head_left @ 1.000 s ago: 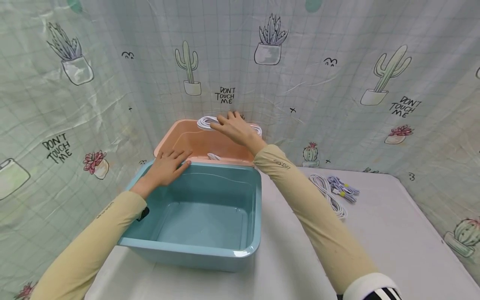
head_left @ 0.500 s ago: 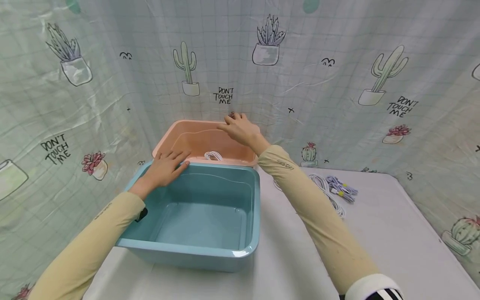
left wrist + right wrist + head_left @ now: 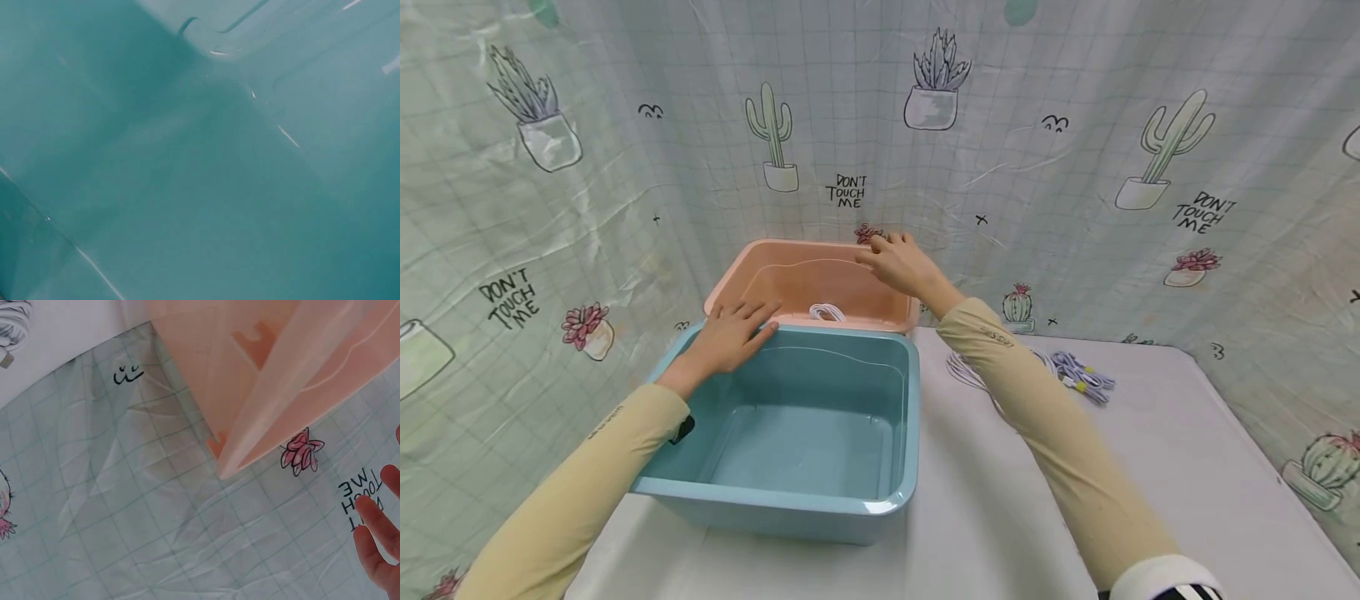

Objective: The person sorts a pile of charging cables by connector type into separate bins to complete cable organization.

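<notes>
My left hand point(image 3: 730, 335) rests on the far left rim of a blue-green plastic tub point(image 3: 820, 508), fingers spread. Its wrist view holds only the tub's inner wall point(image 3: 206, 187). Behind stands a peach tub point(image 3: 797, 283), partly hidden by the blue-green one, with a coiled white cable point(image 3: 827, 312) inside. My right hand point(image 3: 904, 265) hovers over the peach tub's right end, fingers loosely bent and nothing visible in them. In the right wrist view, a few fingertips point(image 3: 378, 534) show apart from the peach tub's corner point(image 3: 228, 465).
On the white table point(image 3: 1157, 442) to the right lie a looped white cable point(image 3: 964, 371), partly under my right forearm, and lilac cables point(image 3: 1086, 379) with yellow ties. A curtain printed with cacti point(image 3: 1037, 183) closes off the back and sides.
My right hand held a white cable coil over the peach tub; it let go, and a coil now lies inside. The hand then drew right. My left hand stayed in place.
</notes>
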Motion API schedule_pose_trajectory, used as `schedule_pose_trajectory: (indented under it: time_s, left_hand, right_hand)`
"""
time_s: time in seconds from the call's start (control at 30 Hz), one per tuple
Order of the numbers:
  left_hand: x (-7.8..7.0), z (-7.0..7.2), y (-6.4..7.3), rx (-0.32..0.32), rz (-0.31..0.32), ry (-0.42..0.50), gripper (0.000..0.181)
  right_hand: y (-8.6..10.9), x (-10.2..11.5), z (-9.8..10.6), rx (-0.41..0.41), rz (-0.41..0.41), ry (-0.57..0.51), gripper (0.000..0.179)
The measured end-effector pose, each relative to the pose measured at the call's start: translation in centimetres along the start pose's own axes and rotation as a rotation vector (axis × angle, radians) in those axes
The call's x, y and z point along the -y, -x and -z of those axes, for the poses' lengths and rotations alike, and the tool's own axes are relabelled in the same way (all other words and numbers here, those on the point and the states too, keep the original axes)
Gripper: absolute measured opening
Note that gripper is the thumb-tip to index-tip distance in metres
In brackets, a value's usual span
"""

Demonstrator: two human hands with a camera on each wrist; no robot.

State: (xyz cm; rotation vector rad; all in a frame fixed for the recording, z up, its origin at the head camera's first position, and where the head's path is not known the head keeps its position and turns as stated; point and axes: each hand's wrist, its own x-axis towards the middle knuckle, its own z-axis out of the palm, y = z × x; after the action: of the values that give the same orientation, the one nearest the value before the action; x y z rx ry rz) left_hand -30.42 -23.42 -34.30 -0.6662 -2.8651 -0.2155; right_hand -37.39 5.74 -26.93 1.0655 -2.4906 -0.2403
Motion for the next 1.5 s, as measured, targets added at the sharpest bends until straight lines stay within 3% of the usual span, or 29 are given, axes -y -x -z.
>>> schedule_pose_trajectory:
  time_s: [0.63,1.17,1.5]
  left_hand:
    - [-0.1,0.2,-0.1,0.001,-0.007,0.01,0.052]
    - [0.0,0.1,0.0,0.002,-0.006,0.008,0.052]
    - [-0.1,0.1,0.2,-0.009,-0.013,0.004,0.052]
  right_hand:
    - [4.9,-2.7,-0.7,-0.104,-0.027,-0.027,0.027]
    - [10.5,-4.9,-2.7,-0.115,-0.111,0.006,0.026]
    - [14.0,-5.3,-4.8,-0.109,-0.09,0.061,0.027]
